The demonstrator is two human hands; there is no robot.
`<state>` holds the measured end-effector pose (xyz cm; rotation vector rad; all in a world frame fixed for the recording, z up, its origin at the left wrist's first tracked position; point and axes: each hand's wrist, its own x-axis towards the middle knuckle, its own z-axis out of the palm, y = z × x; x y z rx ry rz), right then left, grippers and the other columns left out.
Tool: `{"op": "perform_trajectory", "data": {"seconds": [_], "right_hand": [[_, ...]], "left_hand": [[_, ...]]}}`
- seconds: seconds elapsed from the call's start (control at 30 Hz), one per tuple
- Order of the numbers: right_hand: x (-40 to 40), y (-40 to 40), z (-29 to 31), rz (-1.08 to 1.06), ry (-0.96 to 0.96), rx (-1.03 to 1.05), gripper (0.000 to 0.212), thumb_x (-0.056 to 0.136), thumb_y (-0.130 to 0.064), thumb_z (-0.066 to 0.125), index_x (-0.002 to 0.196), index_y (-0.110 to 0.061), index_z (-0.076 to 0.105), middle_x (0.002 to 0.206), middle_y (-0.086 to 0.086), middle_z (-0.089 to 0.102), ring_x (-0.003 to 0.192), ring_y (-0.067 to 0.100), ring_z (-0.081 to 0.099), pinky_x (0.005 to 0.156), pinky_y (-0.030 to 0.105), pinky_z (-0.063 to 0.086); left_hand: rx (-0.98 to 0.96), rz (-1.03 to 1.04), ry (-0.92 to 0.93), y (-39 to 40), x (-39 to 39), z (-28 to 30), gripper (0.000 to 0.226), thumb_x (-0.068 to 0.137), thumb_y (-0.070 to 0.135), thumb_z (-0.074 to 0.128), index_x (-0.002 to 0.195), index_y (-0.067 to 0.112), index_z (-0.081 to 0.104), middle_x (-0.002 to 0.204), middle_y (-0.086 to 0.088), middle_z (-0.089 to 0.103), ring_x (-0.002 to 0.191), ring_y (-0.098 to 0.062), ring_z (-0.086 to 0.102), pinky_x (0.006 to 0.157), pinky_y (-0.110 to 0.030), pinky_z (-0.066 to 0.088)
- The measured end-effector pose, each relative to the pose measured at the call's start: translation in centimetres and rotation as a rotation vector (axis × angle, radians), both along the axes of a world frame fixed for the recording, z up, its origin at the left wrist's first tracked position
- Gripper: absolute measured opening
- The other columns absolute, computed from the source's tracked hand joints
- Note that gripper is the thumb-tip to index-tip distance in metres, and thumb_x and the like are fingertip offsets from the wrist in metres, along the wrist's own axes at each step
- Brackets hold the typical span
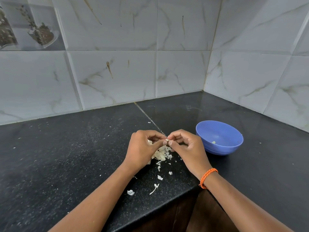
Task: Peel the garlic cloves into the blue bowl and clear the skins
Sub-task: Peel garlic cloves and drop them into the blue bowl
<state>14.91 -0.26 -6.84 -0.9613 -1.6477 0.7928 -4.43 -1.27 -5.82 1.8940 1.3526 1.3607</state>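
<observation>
A small pale garlic clove (166,140) is pinched between the fingertips of both hands, just above the black counter. My left hand (143,149) grips it from the left with curled fingers. My right hand (185,145) pinches it from the right with thumb and forefinger. Beneath the hands lies a pile of papery garlic skins (161,154); part of it is hidden by my left hand. The blue bowl (234,147) stands to the right of my right hand, and one small pale peeled piece (213,142) lies inside it.
Loose skin scraps (156,187) are scattered toward the counter's front edge (155,213). The black granite counter (66,156) meets marble-tiled walls (117,72) at the back and on the right. An orange cord bracelet (207,177) circles my right wrist.
</observation>
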Motion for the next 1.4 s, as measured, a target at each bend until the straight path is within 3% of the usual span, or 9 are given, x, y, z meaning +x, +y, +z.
{"op": "perform_trajectory", "data": {"seconds": [0.23, 0.4, 0.57, 0.73, 0.83, 0.97, 1.1, 1.3, 1.4], "right_hand": [[-0.1, 0.0, 0.0, 0.031, 0.024, -0.020, 0.009, 0.095, -0.006, 0.079, 0.103, -0.012, 0.079, 0.091, 0.003, 0.081, 0.088, 0.020, 0.079, 0.078, 0.033, 0.066], [0.5, 0.2, 0.2, 0.016, -0.044, -0.001, 0.010, 0.094, -0.006, 0.079, 0.102, -0.012, 0.083, 0.089, -0.001, 0.081, 0.084, 0.019, 0.079, 0.076, 0.032, 0.066], [0.7, 0.4, -0.3, -0.116, -0.394, 0.098, 0.011, 0.097, -0.011, 0.077, 0.093, -0.021, 0.081, 0.083, -0.011, 0.076, 0.082, 0.006, 0.071, 0.077, 0.025, 0.059], [-0.1, 0.5, -0.2, -0.161, -0.823, 0.214, 0.014, 0.104, -0.010, 0.063, 0.100, -0.019, 0.073, 0.098, -0.002, 0.067, 0.100, 0.018, 0.058, 0.084, 0.038, 0.052], [-0.2, 0.1, 1.8, -0.153, -0.882, 0.258, 0.014, 0.105, -0.009, 0.061, 0.100, -0.017, 0.071, 0.097, -0.001, 0.066, 0.099, 0.018, 0.056, 0.083, 0.037, 0.050], [1.1, 0.9, 3.7, -0.286, -0.755, 0.367, 0.017, 0.099, -0.004, 0.064, 0.092, -0.018, 0.070, 0.091, -0.001, 0.067, 0.091, 0.021, 0.056, 0.074, 0.039, 0.046], [0.0, -0.6, 1.2, -0.159, -1.091, 0.273, 0.022, 0.097, 0.000, 0.060, 0.097, -0.022, 0.064, 0.095, -0.003, 0.061, 0.101, 0.021, 0.054, 0.077, 0.038, 0.049], [0.3, 0.6, 4.5, -0.273, -0.762, 0.365, 0.016, 0.099, -0.004, 0.067, 0.090, -0.016, 0.072, 0.086, -0.002, 0.069, 0.088, 0.017, 0.052, 0.071, 0.034, 0.043], [-0.8, 0.1, 2.5, -0.222, -0.974, 0.331, 0.022, 0.094, 0.002, 0.061, 0.090, -0.019, 0.064, 0.092, -0.001, 0.063, 0.095, 0.025, 0.059, 0.074, 0.036, 0.044]], "left_hand": [[0.026, 0.019, -0.027, -0.1, 0.3, -0.1, 0.011, 0.083, 0.024, 0.094, 0.087, 0.023, 0.083, 0.082, 0.015, 0.079, 0.079, -0.004, 0.076, 0.071, -0.015, 0.054], [-0.009, 0.017, 0.001, 0.1, 0.2, -0.3, 0.013, 0.089, 0.012, 0.087, 0.089, 0.025, 0.086, 0.084, 0.017, 0.080, 0.083, -0.003, 0.076, 0.079, -0.024, 0.060], [0.002, 0.035, -0.001, 0.3, 0.0, -0.4, 0.017, 0.092, 0.010, 0.084, 0.091, 0.027, 0.086, 0.086, 0.019, 0.080, 0.086, -0.002, 0.075, 0.080, -0.015, 0.054], [0.005, 0.135, 0.069, 0.7, -0.3, -0.9, 0.017, 0.094, 0.020, 0.082, 0.092, 0.037, 0.083, 0.087, 0.020, 0.078, 0.096, 0.000, 0.064, 0.081, -0.020, 0.048], [0.010, 0.172, 0.069, 0.9, -0.6, -1.0, 0.018, 0.094, 0.022, 0.081, 0.091, 0.040, 0.082, 0.088, 0.018, 0.077, 0.098, 0.001, 0.061, 0.079, -0.021, 0.047], [-0.018, 0.186, 0.055, 1.0, -0.7, -1.2, 0.017, 0.094, 0.024, 0.080, 0.091, 0.041, 0.081, 0.091, 0.015, 0.077, 0.098, 0.004, 0.060, 0.076, -0.020, 0.045], [-0.014, 0.180, 0.067, 0.7, -0.3, -1.0, 0.015, 0.095, 0.019, 0.079, 0.092, 0.034, 0.083, 0.086, 0.014, 0.076, 0.095, 0.008, 0.058, 0.071, -0.006, 0.040], [-0.026, 0.172, 0.079, 0.8, -0.2, -1.2, 0.017, 0.096, 0.022, 0.077, 0.094, 0.037, 0.082, 0.088, 0.015, 0.077, 0.099, 0.005, 0.058, 0.075, -0.017, 0.043], [-0.015, 0.162, 0.066, 0.8, -0.1, -1.1, 0.019, 0.096, 0.020, 0.074, 0.096, 0.038, 0.082, 0.086, 0.016, 0.077, 0.098, 0.000, 0.061, 0.075, -0.010, 0.042]]}}
